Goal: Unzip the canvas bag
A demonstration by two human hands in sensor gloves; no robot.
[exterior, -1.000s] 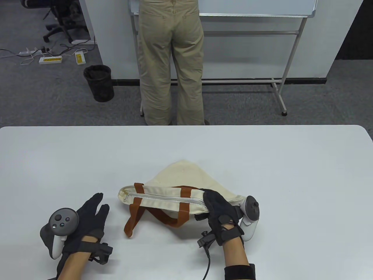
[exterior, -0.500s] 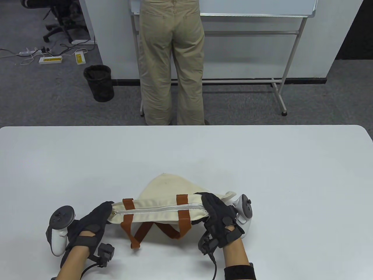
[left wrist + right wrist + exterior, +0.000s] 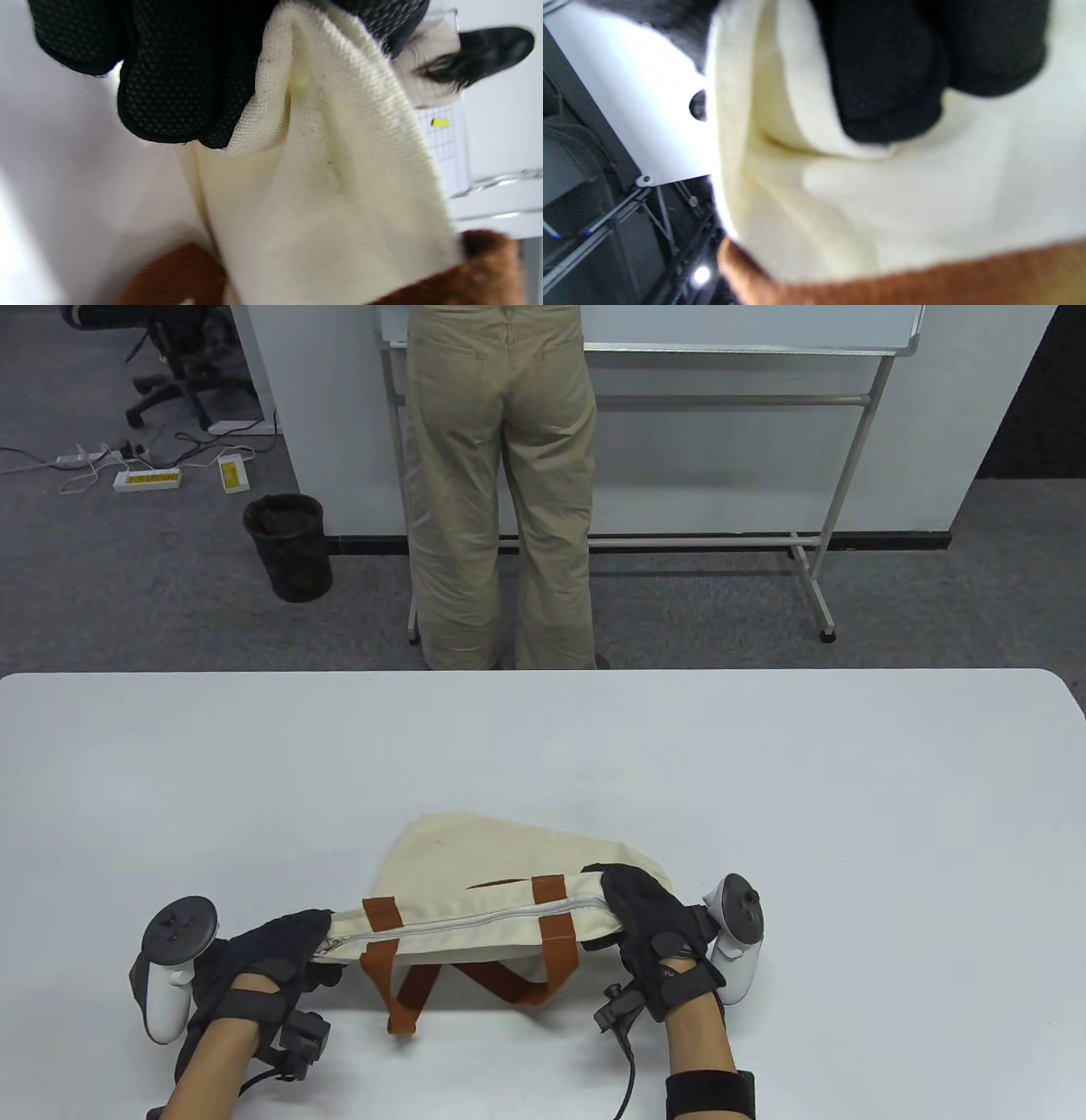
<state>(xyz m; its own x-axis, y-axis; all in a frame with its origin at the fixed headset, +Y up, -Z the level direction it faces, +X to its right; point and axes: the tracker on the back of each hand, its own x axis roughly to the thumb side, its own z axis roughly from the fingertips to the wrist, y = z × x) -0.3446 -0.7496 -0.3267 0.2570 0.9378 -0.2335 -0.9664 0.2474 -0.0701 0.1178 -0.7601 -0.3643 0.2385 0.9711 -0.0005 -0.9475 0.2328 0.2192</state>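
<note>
The left hand (image 3: 271,946) grips the left end of the canvas bag (image 3: 475,925). The right hand (image 3: 649,920) grips the right end. The bag hangs stretched between them, low over the white table (image 3: 764,780), with its zipper (image 3: 484,918) on top, closed. Brown straps (image 3: 407,984) droop down. The left wrist view shows dark fingers (image 3: 165,84) bunching the cloth. The right wrist view is blurry.

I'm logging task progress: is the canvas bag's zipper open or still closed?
Closed. In the table view the zipper runs as one unbroken line between the left hand and right hand, which grip the canvas bag at its ends.
</note>
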